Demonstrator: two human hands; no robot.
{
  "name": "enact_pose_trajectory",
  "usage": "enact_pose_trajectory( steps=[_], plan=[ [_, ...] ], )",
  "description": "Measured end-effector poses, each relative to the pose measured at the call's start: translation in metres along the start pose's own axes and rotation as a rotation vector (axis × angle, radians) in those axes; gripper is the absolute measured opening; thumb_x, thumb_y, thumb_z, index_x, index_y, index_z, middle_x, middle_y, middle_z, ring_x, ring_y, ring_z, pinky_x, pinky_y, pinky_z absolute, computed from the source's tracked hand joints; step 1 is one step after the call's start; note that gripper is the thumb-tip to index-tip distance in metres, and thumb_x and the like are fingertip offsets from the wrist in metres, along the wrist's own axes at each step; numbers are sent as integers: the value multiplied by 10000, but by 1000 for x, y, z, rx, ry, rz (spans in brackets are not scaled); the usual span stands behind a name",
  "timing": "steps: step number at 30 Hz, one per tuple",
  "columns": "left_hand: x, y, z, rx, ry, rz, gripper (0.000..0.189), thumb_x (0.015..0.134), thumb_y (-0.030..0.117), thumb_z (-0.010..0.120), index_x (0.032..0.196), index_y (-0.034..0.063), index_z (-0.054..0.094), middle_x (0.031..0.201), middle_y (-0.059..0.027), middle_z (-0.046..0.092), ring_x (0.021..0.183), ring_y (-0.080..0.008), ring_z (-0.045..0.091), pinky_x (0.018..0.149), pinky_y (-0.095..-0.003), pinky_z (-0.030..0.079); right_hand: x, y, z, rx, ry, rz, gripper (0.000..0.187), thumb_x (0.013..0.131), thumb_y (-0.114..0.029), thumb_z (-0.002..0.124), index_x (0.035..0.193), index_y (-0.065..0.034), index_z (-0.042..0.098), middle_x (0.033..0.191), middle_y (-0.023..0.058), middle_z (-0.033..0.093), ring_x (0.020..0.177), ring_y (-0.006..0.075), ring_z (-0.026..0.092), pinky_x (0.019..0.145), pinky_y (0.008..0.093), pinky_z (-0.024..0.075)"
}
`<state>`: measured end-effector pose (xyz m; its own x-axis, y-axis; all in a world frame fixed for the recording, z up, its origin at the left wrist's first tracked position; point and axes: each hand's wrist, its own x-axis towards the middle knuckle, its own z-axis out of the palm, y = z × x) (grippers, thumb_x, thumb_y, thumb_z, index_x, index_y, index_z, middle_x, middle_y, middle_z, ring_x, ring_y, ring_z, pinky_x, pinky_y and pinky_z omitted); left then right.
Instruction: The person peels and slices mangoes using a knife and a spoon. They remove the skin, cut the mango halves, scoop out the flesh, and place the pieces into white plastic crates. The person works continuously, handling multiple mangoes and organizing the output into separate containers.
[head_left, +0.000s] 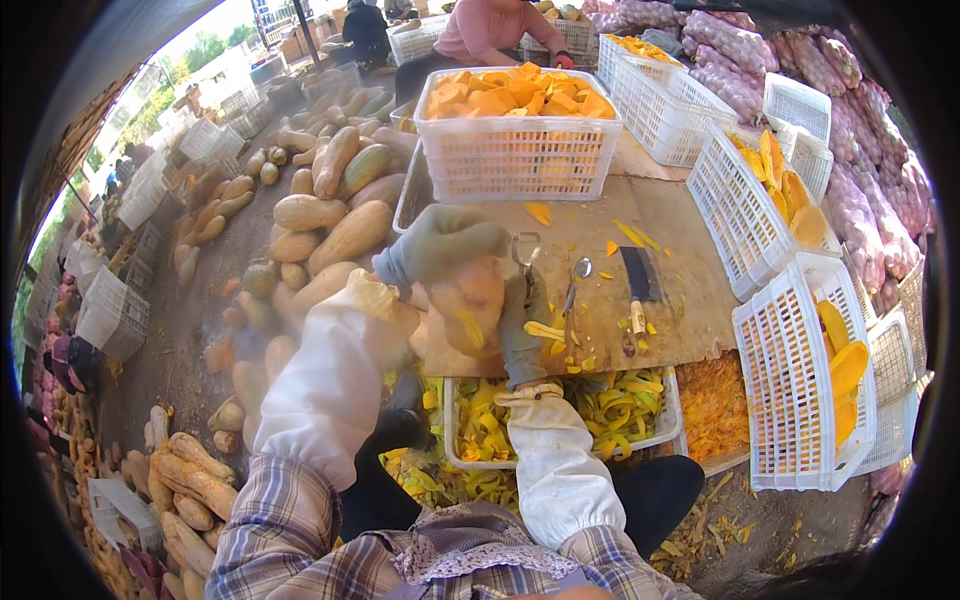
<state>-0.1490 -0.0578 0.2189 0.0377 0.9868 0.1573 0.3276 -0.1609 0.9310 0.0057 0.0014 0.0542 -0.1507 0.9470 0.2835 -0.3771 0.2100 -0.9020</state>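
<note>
Before me a tan squash (469, 304) stands on the near edge of a board, with a strip of yellow peel on its side. My left hand (446, 244), in a grey-green glove and blurred, grips its upper end. At the squash's right side my gloved right hand (523, 330) is closed around the handle of a peeler (526, 247), whose metal head points away from me. A metal spoon (576, 285) and a cleaver (640, 285) with a pale handle lie to the right. Below the board, a white crate (562, 459) holds green and yellow peelings.
A white crate (517, 161) of orange squash pieces stands at the board's (675, 225) far side. Whole squashes (330, 217) pile up at left. More crates (765, 390) line the right, beside pink-white net sacks (862, 187). Another person (480, 34) sits beyond.
</note>
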Motion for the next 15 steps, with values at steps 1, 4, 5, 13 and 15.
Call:
enact_pose_trajectory(
  steps=[1,4,5,13,15],
  plan=[
    [3,-7,6,-46,287,108,394,1097,262,610,1330,-54,648,1217,-126,726,1118,-200,686,1020,-360,545,8,3,2,6,-13,58,350,1083,-281,604,1237,32,624,898,54,642,847,118,573,734,321,482],
    [-10,-51,48,-158,865,388,570,1132,270,522,1603,-4,354,1464,-187,576,1305,-254,589,1113,-396,499,24,10,1,-54,-2,167,389,1087,-320,583,1238,37,621,917,71,668,834,146,594,738,352,497],
    [-24,-82,66,-76,804,316,673,1092,282,602,1631,16,299,1541,-153,506,1401,-245,500,1171,-362,420,25,5,10,-106,31,151,407,1084,-336,582,1240,38,621,923,84,679,819,159,606,730,360,501],
    [-26,-126,52,-297,663,75,756,917,272,767,1541,15,426,1453,-138,562,1319,-241,555,1104,-362,468,20,-19,30,-504,-53,72,468,1054,-410,590,1246,14,643,950,219,746,821,383,731,730,465,561],
    [-32,-135,51,-352,648,6,672,941,259,749,1500,-3,484,1396,-128,602,1272,-226,588,1059,-349,496,12,-23,19,-663,-147,176,477,1045,-423,598,1255,2,647,954,215,760,841,415,738,740,490,573]
  ],
)
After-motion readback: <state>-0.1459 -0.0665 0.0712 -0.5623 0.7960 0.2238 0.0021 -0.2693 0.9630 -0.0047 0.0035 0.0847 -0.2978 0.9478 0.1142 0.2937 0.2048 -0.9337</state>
